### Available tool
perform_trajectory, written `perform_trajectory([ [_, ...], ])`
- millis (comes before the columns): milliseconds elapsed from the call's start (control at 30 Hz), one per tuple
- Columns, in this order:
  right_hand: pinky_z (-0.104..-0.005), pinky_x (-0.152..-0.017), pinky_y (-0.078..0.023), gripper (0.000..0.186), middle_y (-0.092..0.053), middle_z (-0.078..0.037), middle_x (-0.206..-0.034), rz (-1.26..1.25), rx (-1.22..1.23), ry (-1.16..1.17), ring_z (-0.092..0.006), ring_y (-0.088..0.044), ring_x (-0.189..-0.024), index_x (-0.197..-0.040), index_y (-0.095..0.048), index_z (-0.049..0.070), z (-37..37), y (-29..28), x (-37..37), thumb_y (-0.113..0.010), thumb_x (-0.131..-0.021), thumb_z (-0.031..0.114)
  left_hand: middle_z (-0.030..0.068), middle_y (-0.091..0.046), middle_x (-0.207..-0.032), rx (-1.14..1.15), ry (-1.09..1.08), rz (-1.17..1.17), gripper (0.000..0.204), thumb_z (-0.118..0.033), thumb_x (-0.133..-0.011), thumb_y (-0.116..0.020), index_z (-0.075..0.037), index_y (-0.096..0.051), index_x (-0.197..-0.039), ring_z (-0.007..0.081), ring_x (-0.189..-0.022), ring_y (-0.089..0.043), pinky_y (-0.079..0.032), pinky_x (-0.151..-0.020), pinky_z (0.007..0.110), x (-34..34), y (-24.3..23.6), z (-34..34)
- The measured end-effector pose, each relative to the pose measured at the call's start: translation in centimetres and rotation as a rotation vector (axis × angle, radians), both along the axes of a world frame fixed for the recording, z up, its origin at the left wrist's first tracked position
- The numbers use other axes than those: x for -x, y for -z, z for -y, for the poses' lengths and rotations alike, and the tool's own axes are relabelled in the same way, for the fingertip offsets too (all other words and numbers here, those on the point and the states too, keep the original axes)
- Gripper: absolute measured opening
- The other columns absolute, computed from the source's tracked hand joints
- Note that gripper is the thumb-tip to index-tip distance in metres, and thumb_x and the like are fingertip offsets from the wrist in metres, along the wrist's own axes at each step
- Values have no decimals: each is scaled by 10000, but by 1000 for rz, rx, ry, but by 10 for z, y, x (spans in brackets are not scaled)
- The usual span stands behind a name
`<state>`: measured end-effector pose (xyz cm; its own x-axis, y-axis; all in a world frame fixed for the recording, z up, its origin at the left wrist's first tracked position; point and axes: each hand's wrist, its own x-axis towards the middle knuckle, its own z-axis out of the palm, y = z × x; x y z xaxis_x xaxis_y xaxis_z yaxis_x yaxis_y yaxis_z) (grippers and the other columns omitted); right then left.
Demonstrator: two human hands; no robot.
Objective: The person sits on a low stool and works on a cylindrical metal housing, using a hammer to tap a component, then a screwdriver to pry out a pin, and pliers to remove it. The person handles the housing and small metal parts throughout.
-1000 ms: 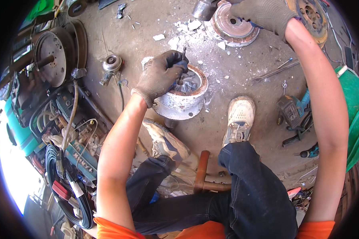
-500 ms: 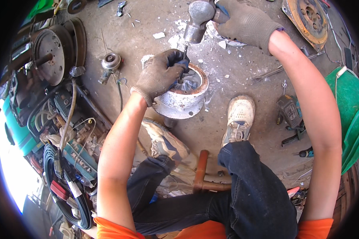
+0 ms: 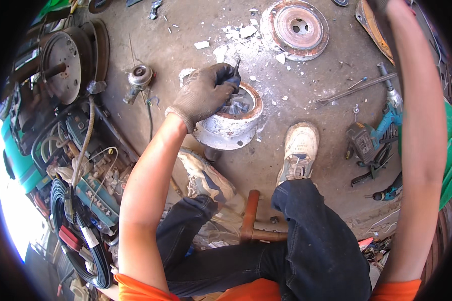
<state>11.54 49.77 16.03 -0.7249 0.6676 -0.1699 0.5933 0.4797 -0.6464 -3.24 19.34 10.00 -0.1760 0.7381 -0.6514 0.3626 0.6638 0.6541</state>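
My left hand point(image 3: 204, 92), in a grey-brown glove, is closed around a thin dark punch point(image 3: 237, 65), held upright over a white-painted steel rim point(image 3: 225, 131) with a rusty upper lip. Dark, crumpled-looking material shows inside the rim, partly hidden by the glove. My right hand point(image 3: 380, 5) is raised at the top right edge; only a blurred bit of glove shows, so its fingers and whatever they hold are hidden. White flakes lie around the rim on the concrete floor. A flat round rusty plate point(image 3: 313, 34) lies behind it.
At left stand a black wheel point(image 3: 68, 80), an angle grinder point(image 3: 138, 75) and a jumble of machinery and hoses. At right lie long metal bars point(image 3: 346, 93), blue cordless tools point(image 3: 384, 123), a rusty disc point(image 3: 364, 20) and green sheeting. My shoes point(image 3: 300, 143) frame the rim.
My right hand, which held a hammer over the punch half a second ago, has swung up and right, mostly out of view, uncovering the round plate. My left hand is nearly unmoved.
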Motion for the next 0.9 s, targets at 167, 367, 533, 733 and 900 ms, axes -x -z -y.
perform_trajectory([
  [167,-479,-979,-521,626,-687,-253,-1186,339,-66,-295,-401,-671,-1120,-1379,-585,90,105,82,-3,-681,-797,299,9,-706,-934,121,-57,67,221,-83,-935,-609,13,-685,-1118,79,-846,-619,-528,-800,276,10,1,12],
  [367,-457,-865,-531,505,-709,-269,-1016,280,137,-45,-405,-700,-988,-1117,-657,-4,68,18,-8,-698,-836,414,40,-712,-1008,58,0,59,260,-87,-949,-590,10,-668,-1178,88,-919,-616,-523,-867,289,9,-6,10],
  [533,-457,-866,-532,527,-699,-297,-1016,284,188,-48,-411,-698,-981,-1126,-651,-33,59,22,-10,-687,-824,398,43,-712,-998,29,1,15,259,-98,-956,-586,13,-665,-1177,93,-912,-614,-522,-870,294,7,-3,8],
  [733,-477,-902,-518,439,-695,-298,-1057,339,85,-140,-429,-681,-1030,-1137,-635,-2,80,34,-1,-618,-847,327,42,-712,-992,49,11,11,263,-88,-944,-591,15,-662,-1176,93,-900,-613,-522,-860,291,8,-5,8],
  [900,-473,-941,-511,438,-698,-278,-1095,404,148,-301,-415,-676,-1066,-1205,-610,26,84,23,9,-598,-830,254,39,-714,-988,54,-4,38,261,-77,-933,-594,17,-663,-1166,91,-900,-614,-521,-855,287,8,-5,7],
])
